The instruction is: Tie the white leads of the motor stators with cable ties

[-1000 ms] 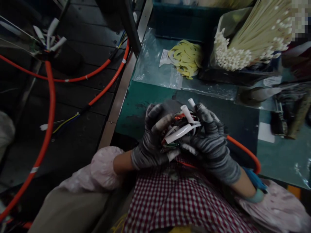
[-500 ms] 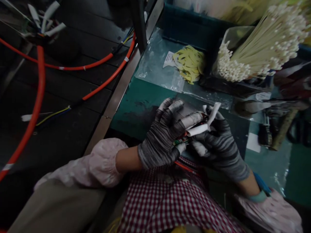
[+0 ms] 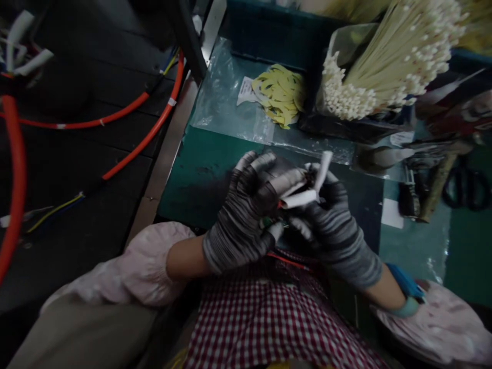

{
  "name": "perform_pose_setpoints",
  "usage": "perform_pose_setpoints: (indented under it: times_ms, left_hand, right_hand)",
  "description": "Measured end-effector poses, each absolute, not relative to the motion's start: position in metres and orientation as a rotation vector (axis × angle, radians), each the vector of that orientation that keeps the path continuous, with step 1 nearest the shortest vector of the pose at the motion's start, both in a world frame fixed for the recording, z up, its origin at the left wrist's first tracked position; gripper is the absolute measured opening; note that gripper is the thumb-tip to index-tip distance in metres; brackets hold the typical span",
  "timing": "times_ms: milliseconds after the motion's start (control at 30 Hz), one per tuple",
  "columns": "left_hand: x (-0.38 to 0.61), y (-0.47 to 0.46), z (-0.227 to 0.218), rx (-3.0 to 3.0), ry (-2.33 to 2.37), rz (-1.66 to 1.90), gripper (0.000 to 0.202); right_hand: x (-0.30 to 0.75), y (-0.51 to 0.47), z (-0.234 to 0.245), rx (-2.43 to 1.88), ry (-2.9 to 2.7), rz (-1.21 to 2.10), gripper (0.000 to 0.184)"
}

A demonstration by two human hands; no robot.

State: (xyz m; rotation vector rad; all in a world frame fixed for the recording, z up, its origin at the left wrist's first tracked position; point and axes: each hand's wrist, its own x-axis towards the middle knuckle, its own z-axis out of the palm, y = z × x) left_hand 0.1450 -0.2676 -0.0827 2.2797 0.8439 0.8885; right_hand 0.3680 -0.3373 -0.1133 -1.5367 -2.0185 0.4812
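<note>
single head-worn view, looking forward and down, close above the green workbench (image 3: 203, 164)

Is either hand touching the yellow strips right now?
No, the yellow strips lie farther up the table, apart from the left hand and right hand, which hold the white-tubed wire bundle.

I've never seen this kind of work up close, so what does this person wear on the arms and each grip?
The left grip and right grip wear grey-and-black striped knit gloves, whitish at the fingertips. Pale pink, puffy sleeves gather at the cuffs. The right forearm has a teal band and a blue item, unclear.
</note>
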Motion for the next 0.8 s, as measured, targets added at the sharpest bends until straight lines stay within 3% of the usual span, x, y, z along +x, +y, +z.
perform_pose_setpoints:
  times_ms: [133,267,367,400,500,567,700,800]
  left_hand:
    - [0.124,-0.225,-0.093,2.134,0.76,0.766,0.08]
    - [0.1,-0.187,-0.104,2.171,0.707,0.629,0.082]
    - [0.095,-0.187,-0.098,2.449,0.945,0.808,0.085]
    - [0.097,-0.192,-0.094,2.575,1.026,0.888,0.077]
    - [0.109,-0.211,-0.078,3.01,0.84,0.831,0.021]
    - [0.117,-0.222,-0.069,3.155,0.675,0.745,0.016]
    - [0.121,-0.237,-0.07,3.216,0.722,0.711,0.021]
    - [0.114,-0.246,-0.082,3.214,0.761,0.83,0.042]
  right_hand:
    - [0.368,-0.295,-0.101,-1.45,-2.096,0.484,0.033]
    - [0.358,-0.258,-0.102,-1.408,-2.142,0.517,0.035]
    - [0.348,-0.243,-0.113,-1.334,-2.079,0.515,0.033]
    - [0.347,-0.24,-0.116,-1.305,-2.039,0.496,0.032]
    - [0.353,-0.24,-0.119,-1.159,-1.961,0.431,0.034]
    - [0.37,-0.244,-0.11,-1.17,-1.958,0.364,0.032]
    - [0.426,-0.247,-0.083,-1.585,-1.746,-0.247,0.021]
    - [0.469,-0.237,-0.077,-1.709,-1.623,-0.621,0.024]
